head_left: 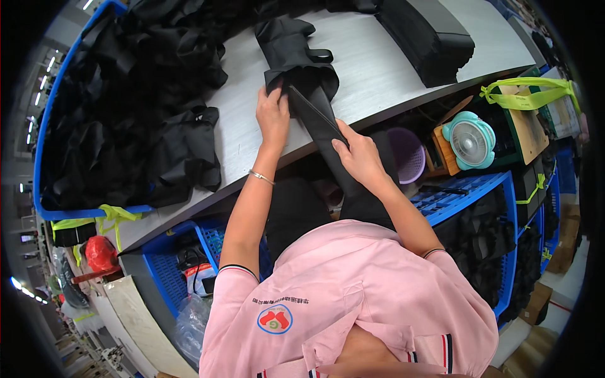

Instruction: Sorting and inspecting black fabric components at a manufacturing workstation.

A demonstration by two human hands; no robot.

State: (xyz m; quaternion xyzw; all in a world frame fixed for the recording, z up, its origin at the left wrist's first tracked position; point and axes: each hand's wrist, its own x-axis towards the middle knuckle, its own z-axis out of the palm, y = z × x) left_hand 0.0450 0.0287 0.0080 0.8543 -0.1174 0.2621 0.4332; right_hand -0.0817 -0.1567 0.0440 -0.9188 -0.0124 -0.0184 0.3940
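- Left hand (273, 118), half-curled, touches black cloth (315, 113) stretching between both hands; its grip is unclear.
- Right hand (363, 156), nearly closed, pinches the cloth's edge, seemingly to keep it straight.

We see a pale silver-grey table (372, 69) carrying a black fabric piece (315, 113) with a thin, paler line along it. On the table's right, we find a black stack (435, 50) with a dark grey top; on its left, a bright blue bin (39, 170) full of plain black pieces (145, 113), with a lime-yellow ribbon (116, 217). In front of the table we have a pink shirt (353, 271), its cuffs (239, 269) banded dark and white, its emblem (275, 319) red and green inside a blue oval. Beside the table's near edge, we spot a lilac basket (409, 157) and a turquoise fan (469, 140).
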